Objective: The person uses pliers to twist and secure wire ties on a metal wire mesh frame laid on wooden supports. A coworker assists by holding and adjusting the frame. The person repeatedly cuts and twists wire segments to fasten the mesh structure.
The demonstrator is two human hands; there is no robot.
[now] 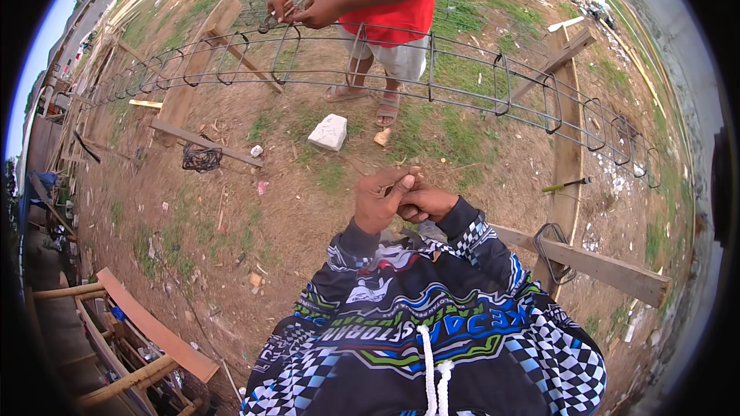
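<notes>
My left hand (376, 202) and my right hand (428, 202) meet in front of my body, both closed, fingertips pinched together. Something thin may be between them, but it is too small to make out. Beyond them, apart from both hands, a long steel rebar cage (432, 69) with square stirrups runs from left to right across wooden supports. On its far side stands a co-worker in a red shirt (378, 0). The co-worker's hands (304, 11) are close together at the cage's top bars, by a small dark metal item I cannot identify.
A wooden trestle (569, 154) holds the cage at right, another (189, 92) at left. A tool with a yellow-green handle (564, 185) lies on the right one. Wire coils hang at right (542, 250) and left (202, 159). A white stone block (329, 132) lies on the ground.
</notes>
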